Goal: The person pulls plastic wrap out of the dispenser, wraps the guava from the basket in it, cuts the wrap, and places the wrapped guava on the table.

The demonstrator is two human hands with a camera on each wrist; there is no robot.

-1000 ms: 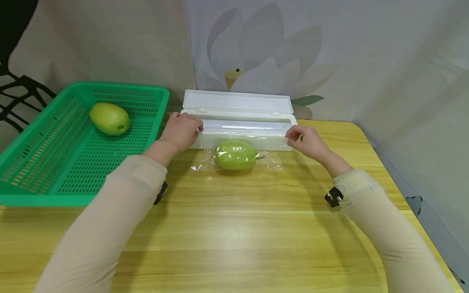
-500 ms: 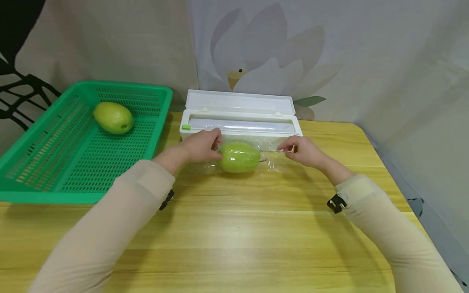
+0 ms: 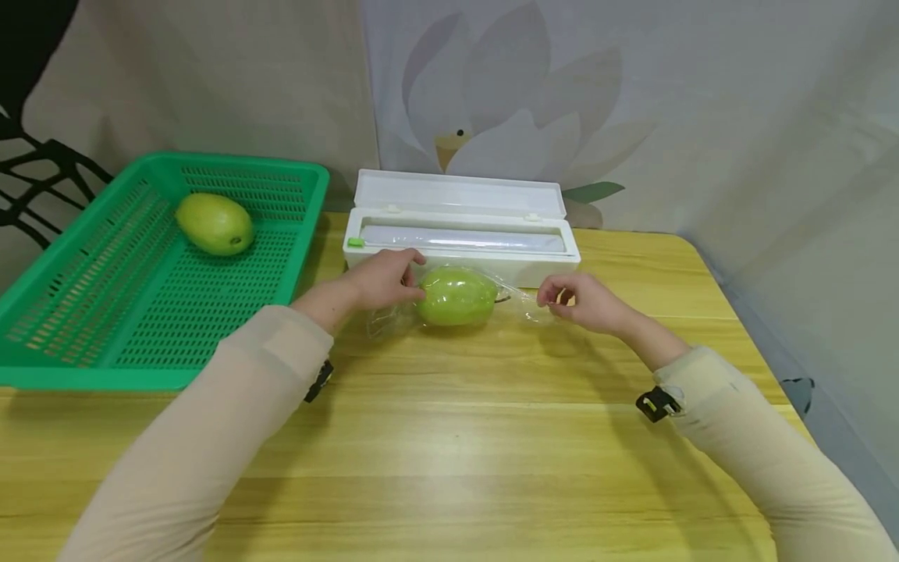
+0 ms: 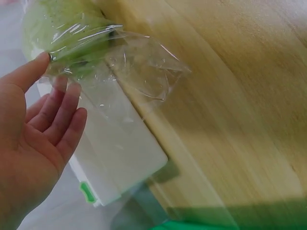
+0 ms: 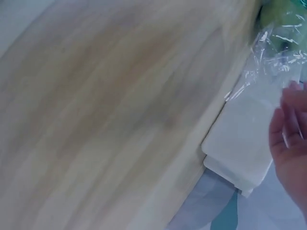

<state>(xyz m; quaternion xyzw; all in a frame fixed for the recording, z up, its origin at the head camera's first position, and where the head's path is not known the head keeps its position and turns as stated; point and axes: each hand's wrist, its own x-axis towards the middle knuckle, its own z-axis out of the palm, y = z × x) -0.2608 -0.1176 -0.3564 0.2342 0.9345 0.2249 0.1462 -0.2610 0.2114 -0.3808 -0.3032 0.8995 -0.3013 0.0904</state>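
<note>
A smooth yellow-green fruit (image 3: 458, 297) with a short stem, much like a small melon, lies on the table under clear cling film (image 4: 144, 72). My left hand (image 3: 379, 279) is at its left end. In the left wrist view the thumb touches the film over the fruit (image 4: 72, 33), and the loosely bent fingers sit apart from the thumb, their tips against the film. To the right of the stem, my right hand (image 3: 583, 300) pinches the film's edge between thumb and fingertips. Behind the fruit stands the white cling film dispenser (image 3: 506, 271), lid up, roll showing inside.
On the left, a green plastic basket (image 3: 151, 378) holds another yellow-green fruit (image 3: 214, 225). The dispenser's green slider (image 3: 356, 243) is at its left end. A curtain (image 3: 702, 117) hangs behind the wooden table (image 3: 449, 445), and a black chair (image 3: 52, 176) is at far left.
My left hand came forward and right from the dispenser's left end to the fruit. My right hand came down toward me with the film edge, from the dispenser's right end.
</note>
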